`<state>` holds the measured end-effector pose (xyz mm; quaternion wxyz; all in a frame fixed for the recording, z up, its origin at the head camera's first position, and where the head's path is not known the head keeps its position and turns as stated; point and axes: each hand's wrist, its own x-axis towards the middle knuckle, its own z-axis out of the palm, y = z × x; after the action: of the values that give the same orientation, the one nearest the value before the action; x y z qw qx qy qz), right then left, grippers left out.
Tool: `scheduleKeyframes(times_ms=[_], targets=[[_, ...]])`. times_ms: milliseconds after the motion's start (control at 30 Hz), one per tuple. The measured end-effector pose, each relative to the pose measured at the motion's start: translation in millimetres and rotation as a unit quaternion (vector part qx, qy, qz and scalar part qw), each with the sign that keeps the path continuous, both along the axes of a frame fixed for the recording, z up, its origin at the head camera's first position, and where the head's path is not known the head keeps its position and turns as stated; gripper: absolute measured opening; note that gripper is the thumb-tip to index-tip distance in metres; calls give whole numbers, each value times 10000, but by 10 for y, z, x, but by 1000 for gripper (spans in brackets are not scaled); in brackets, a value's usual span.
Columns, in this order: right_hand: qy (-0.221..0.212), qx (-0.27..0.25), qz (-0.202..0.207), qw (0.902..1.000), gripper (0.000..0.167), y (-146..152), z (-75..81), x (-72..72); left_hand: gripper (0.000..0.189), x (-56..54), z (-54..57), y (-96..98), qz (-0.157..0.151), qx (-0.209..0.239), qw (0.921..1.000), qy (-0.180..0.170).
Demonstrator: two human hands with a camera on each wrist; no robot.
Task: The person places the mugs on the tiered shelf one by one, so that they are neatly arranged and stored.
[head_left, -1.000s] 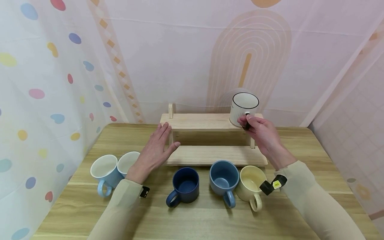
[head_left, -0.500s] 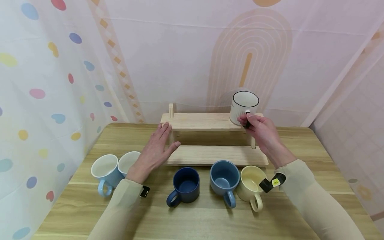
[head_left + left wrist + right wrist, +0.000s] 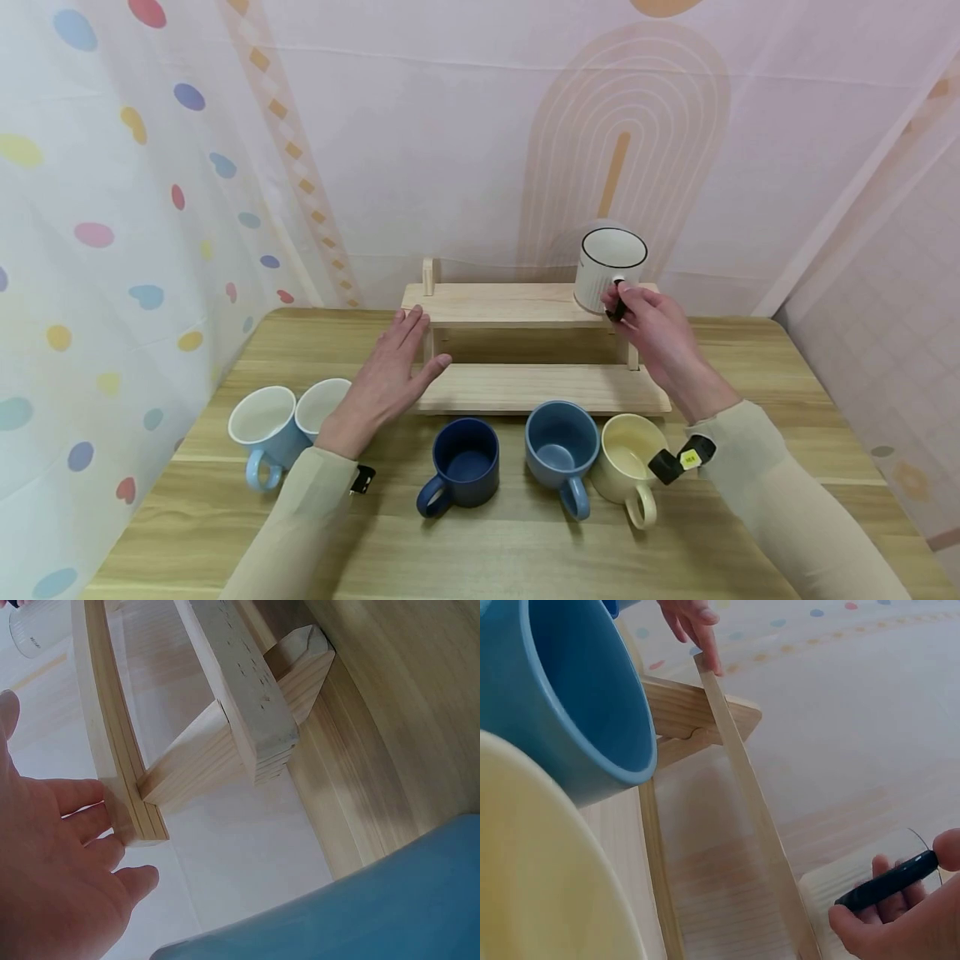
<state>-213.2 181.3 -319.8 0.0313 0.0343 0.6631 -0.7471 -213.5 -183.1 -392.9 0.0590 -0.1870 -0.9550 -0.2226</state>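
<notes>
The right hand (image 3: 663, 337) pinches the black handle (image 3: 889, 881) of a white mug (image 3: 600, 283) between thumb and curled fingers. That mug, dark-rimmed and ribbed at the side, is upright at the right end of the upper shelf (image 3: 495, 304) of a pale wooden rack (image 3: 525, 390), its handle turned to the near side. The left hand (image 3: 382, 375) lies with its fingers extended, their tips against the left end of the same shelf, the thumb spread out to the right; it grips nothing.

On the near side of the rack, a navy mug (image 3: 480, 483) stands left of a mid-blue mug (image 3: 561, 446), apart from it, its handle pointing near and left. Just right of the mid-blue mug is a yellow mug (image 3: 626, 458); both have handles toward the near side. Farther left stand a light-blue mug (image 3: 273, 433) with a white inside and, just beside it, a second white-lined mug (image 3: 318, 408), partly hidden by the left hand and wrist. All five rest on a wood-grained table (image 3: 480, 558). Patterned cloth (image 3: 450, 167) hangs along the far side, and spotted cloth (image 3: 150, 217) at the left
</notes>
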Motion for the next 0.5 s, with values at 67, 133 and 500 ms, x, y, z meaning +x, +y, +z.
scheduleKeyframes(times_ms=[67,133,500], targets=[[-10,-16,-50,10000,41,23,-3,12,85,-4,-2,0,2,-2,10000,-1],[49,60,-73,9999,40,52,-12,38,85,-7,-4,-1,7,-14,10000,1],[837,1343,104,9873,66,276,-56,413,85,-18,1,-15,-36,-59,10000,18]])
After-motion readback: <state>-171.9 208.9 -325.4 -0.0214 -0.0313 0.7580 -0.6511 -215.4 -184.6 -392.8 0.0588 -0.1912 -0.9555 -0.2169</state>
